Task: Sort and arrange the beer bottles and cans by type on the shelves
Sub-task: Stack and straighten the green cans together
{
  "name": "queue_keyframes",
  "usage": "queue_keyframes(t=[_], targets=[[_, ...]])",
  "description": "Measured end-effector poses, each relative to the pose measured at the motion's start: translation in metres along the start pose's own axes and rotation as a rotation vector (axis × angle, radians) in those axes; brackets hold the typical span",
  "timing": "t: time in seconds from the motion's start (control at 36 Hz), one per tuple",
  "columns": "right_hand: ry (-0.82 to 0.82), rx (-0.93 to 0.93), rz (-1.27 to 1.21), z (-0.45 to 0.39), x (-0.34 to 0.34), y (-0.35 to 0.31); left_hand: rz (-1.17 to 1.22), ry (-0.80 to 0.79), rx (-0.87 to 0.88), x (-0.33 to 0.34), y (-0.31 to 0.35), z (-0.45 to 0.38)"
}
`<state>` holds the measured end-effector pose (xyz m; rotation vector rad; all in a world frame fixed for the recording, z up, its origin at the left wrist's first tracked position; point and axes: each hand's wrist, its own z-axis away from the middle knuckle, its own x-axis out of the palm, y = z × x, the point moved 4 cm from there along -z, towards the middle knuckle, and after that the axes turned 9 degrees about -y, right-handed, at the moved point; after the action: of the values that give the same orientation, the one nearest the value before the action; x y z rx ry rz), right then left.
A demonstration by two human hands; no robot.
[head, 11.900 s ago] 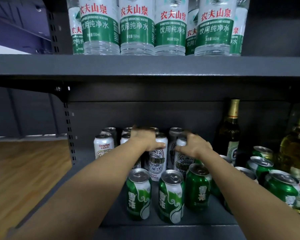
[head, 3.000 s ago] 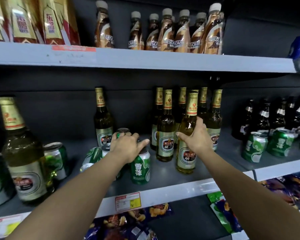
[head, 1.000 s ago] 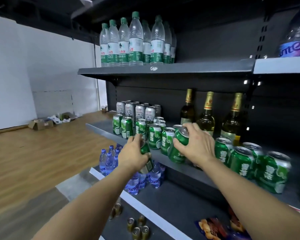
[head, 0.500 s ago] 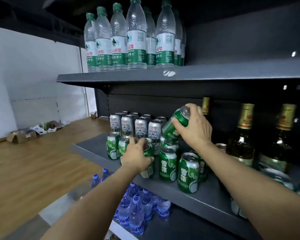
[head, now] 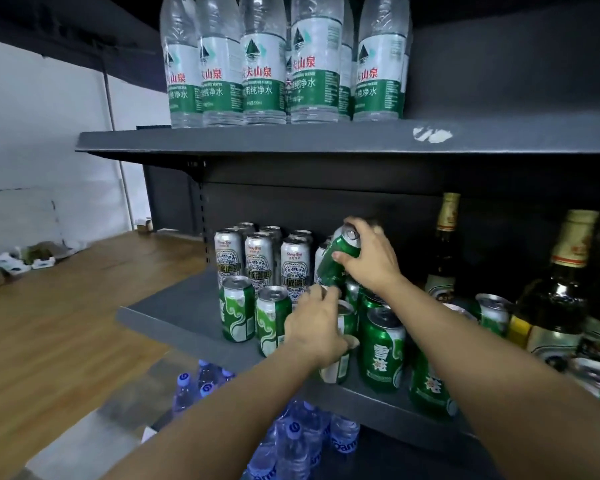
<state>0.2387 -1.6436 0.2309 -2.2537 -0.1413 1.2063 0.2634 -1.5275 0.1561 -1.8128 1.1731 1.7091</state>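
On the dark middle shelf (head: 174,317) stand several tall silver cans (head: 259,259) at the back and several green cans (head: 238,311) in front. My right hand (head: 369,259) grips a tilted green can (head: 336,261), held above the green row beside the silver cans. My left hand (head: 314,329) wraps around an upright green can (head: 342,358) standing in the front row near the shelf edge. More green cans (head: 381,348) stand to the right of it. Beer bottles with gold foil necks (head: 442,251) stand further right.
Green-labelled water bottles (head: 258,64) fill the upper shelf (head: 291,140) overhead. Small blue-capped bottles (head: 291,441) sit on the lower shelf. A wooden floor (head: 66,323) and white wall lie to the left, with boxes on the floor.
The view has closed in on the shelf. My right hand has carried its tilted green can further back toward the silver cans. My left hand keeps hold of its can in the front row.
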Motion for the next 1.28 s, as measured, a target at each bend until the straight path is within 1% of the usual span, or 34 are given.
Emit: queue_keyframes(t=[0.11, 0.25, 0.36, 0.47, 0.53, 0.58, 0.64, 0.67, 0.72, 0.75, 0.78, 0.83, 0.86, 0.92, 0.94, 0.97, 1.03, 1.08, 1.11, 1.14, 1.17, 1.22, 1.28], targets=[[-0.019, -0.003, -0.056, -0.013, 0.01, -0.015, 0.0, 0.019, 0.046, 0.001, 0.002, -0.001], [-0.117, -0.055, -0.012, -0.028, 0.035, -0.037, 0.001, 0.017, 0.107, 0.006, 0.007, -0.001], [-0.243, -0.09, 0.102, -0.039, 0.059, -0.046, 0.011, -0.01, 0.118, 0.013, 0.001, -0.001], [-0.381, -0.09, 0.317, -0.046, 0.086, -0.043, 0.001, -0.026, 0.16, 0.011, -0.002, 0.003], [-0.415, -0.074, 0.41, -0.049, 0.096, -0.039, 0.066, -0.044, 0.147, 0.008, -0.002, 0.005], [-0.448, -0.034, 0.414, -0.054, 0.099, -0.035, 0.112, -0.047, 0.13, 0.005, -0.002, 0.006], [-0.491, 0.005, 0.373, -0.059, 0.1, -0.032, 0.086, -0.05, 0.142, 0.005, 0.0, 0.006], [-0.511, 0.025, 0.339, -0.062, 0.1, -0.032, 0.084, -0.026, 0.144, 0.006, 0.0, 0.005], [-0.55, 0.059, 0.304, -0.064, 0.104, -0.032, 0.056, 0.086, 0.166, 0.012, -0.003, -0.001], [-0.578, 0.06, 0.325, -0.063, 0.107, -0.033, 0.057, 0.106, 0.156, 0.014, -0.005, -0.001], [-0.608, 0.055, 0.356, -0.062, 0.111, -0.033, 0.056, 0.067, 0.154, 0.02, -0.007, -0.003], [-0.644, 0.045, 0.382, -0.059, 0.12, -0.033, -0.001, 0.176, 0.189, 0.031, -0.016, -0.007], [-0.645, 0.047, 0.384, -0.058, 0.122, -0.032, 0.03, 0.201, 0.212, 0.035, -0.019, -0.008], [-0.62, 0.05, 0.394, -0.056, 0.12, -0.033, -0.024, 0.212, 0.249, 0.035, -0.02, -0.009], [-0.581, 0.056, 0.384, -0.055, 0.116, -0.033, -0.093, 0.198, 0.26, 0.03, -0.016, -0.009], [-0.508, 0.065, 0.362, -0.054, 0.108, -0.032, -0.132, 0.17, 0.268, 0.024, -0.011, -0.007], [-0.268, 0.087, 0.282, -0.051, 0.082, -0.031, -0.137, 0.201, 0.253, 0.005, -0.002, -0.005], [0.002, 0.114, 0.199, -0.039, 0.046, -0.027, -0.125, 0.157, 0.221, -0.003, -0.001, -0.008], [0.109, 0.138, 0.194, -0.03, 0.026, -0.022, -0.09, 0.15, 0.21, -0.006, -0.001, -0.01], [0.187, 0.172, 0.222, -0.019, 0.007, -0.016, -0.049, 0.179, 0.211, -0.01, 0.0, -0.014], [0.24, 0.209, 0.271, -0.009, -0.011, -0.009, -0.017, 0.211, 0.215, -0.016, 0.004, -0.017], [0.294, 0.262, 0.39, 0.013, -0.045, 0.006, 0.021, 0.252, 0.227, -0.023, 0.015, -0.028], [0.329, 0.297, 0.45, 0.03, -0.071, 0.022, 0.04, 0.248, 0.234, -0.027, 0.031, -0.038]])
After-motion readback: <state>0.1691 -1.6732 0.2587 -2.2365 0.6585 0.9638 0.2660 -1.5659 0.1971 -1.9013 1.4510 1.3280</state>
